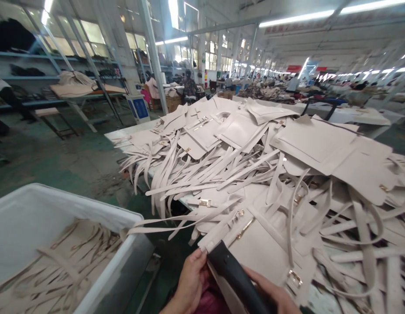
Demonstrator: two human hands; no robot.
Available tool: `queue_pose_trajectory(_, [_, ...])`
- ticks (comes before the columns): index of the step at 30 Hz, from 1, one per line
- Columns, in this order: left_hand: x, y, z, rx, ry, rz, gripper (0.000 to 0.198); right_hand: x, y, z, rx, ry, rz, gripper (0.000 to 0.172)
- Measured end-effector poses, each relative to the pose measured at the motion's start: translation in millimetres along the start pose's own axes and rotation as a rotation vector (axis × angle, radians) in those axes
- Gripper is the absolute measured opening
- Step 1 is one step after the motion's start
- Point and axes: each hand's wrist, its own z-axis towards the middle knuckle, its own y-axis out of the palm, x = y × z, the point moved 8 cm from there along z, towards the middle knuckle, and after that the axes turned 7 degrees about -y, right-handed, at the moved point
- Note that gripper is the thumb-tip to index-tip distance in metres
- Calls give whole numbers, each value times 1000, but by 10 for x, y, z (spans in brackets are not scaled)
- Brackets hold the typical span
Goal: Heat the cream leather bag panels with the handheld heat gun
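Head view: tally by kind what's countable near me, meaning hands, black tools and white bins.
hands: 2 (left hand, right hand)
black tool: 1
white bin: 1
total: 4
The beige straps and panels are piled too thickly to count.

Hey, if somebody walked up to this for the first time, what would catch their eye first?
First, the heap of beige bag panels and straps that fills the middle and right of the view, with straps hanging over its near edge. Then the white bin at lower left, with more straps in it. At the bottom edge, the left hand and right hand sit on either side of a black tool.
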Motion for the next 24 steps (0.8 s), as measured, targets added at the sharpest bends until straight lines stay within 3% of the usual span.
queue_pose_trajectory(4, [76,-50,133,73,61,60,34,-200,97,190,0,-8,71,72])
queue_pose_trajectory(10, [174,39,98,35,153,140,42,-391,-183,233,282,-52,-66,72])
queue_pose_trajectory(12, [-46,51,7,5,45,107,48,-452,-330,131,346,-93,-41,71])
queue_pose_trajectory(16, [-946,200,-251,-224,-482,158,55,-515,-642,-185,424,-113,-27,71])
queue_pose_trajectory(18, [-1228,265,-327,-261,-618,198,55,-482,-788,-405,482,-94,-40,70])
queue_pose_trajectory(20, [-1308,307,-287,-192,-616,221,54,-370,-886,-681,530,-47,-43,72])
queue_pose_trajectory(24, [-1221,423,-171,-85,-542,192,50,14,-878,-1337,583,77,-7,78])
